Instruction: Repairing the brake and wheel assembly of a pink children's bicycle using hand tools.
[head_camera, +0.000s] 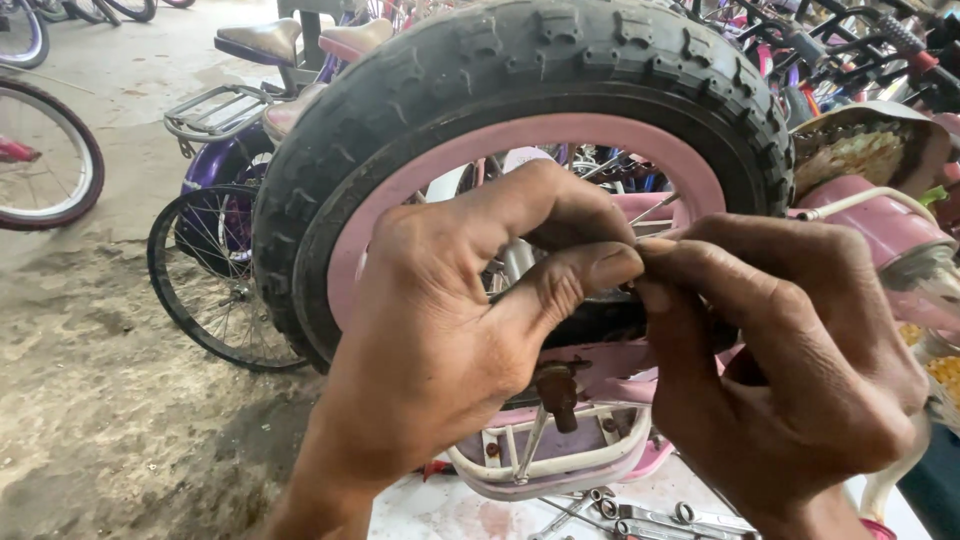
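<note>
Both hands, left (450, 330) and right (780, 360), pinch fingertips together on something too small to make out, close before the pink-rimmed wheel (520, 150), apparently steadying fine work.

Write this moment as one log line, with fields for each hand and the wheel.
left hand: pinching small part at hub | right hand: fingertips meet left thumb | wheel: black tyre, pink rim, raised | wrenches: lying below
</note>
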